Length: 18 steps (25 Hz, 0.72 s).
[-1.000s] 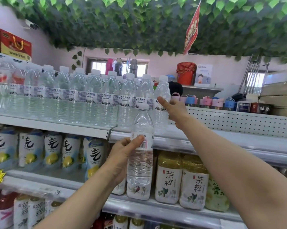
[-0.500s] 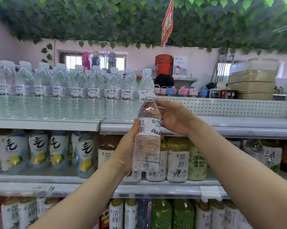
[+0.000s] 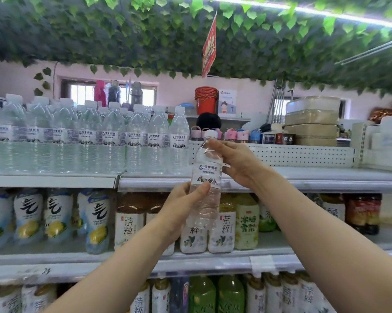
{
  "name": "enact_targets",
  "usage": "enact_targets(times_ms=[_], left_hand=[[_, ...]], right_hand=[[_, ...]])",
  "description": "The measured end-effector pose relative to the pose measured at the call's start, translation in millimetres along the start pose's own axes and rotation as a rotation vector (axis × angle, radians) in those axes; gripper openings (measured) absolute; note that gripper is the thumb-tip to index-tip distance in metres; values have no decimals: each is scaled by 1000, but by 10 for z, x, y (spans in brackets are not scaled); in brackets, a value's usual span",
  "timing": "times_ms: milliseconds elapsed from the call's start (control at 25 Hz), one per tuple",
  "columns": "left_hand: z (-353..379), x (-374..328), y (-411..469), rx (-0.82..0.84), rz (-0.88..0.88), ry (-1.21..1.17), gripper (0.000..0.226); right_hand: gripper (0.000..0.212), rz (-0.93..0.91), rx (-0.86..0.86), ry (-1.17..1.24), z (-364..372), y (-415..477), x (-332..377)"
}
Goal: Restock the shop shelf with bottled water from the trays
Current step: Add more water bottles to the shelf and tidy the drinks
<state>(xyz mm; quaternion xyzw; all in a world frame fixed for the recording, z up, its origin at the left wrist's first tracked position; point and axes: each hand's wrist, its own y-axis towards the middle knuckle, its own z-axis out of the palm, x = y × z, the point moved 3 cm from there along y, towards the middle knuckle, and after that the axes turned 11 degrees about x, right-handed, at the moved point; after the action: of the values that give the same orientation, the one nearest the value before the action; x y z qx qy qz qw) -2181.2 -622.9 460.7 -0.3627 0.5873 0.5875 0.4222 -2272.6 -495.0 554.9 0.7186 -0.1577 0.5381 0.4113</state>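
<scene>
Bottle (image 3: 205,180) near-upright, cap up, slightly tilted

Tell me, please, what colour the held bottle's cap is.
White: the cap of the water bottle shows best in the head view.

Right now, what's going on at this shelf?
A person is holding one water bottle upright in both hands in front of the top shelf. The left hand grips its lower body, and the right hand holds it at the shoulder, just under the white cap. The row of stocked bottles ends just left of the held one. The shelf to its right is bare, and the bottle is not yet set down.
</scene>
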Motion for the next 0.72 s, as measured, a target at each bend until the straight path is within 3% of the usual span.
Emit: enact_targets(times_ms=[120, 280, 360, 480, 560, 640, 720], left_hand=[[76, 23, 77, 9, 16, -85, 42], [123, 4, 290, 25, 16, -29, 51], [109, -64, 399, 42, 18, 59, 54], [44, -238, 584, -8, 118, 305, 63], [-143, -303, 742, -206, 215, 530, 82], [-415, -313, 846, -504, 283, 721, 96], [-655, -252, 947, -694, 263, 871, 103]], right_hand=[[49, 56, 149, -105, -77, -77, -46], [57, 45, 127, -145, -221, -4, -17], [51, -15, 115, -113, -294, 85, 42], [66, -83, 82, -106, -390, 284, 159], [69, -106, 63, -113, -438, 464, 215], [64, -119, 57, -109, -496, 650, 256], [58, -117, 55, -120, -556, 830, 269]])
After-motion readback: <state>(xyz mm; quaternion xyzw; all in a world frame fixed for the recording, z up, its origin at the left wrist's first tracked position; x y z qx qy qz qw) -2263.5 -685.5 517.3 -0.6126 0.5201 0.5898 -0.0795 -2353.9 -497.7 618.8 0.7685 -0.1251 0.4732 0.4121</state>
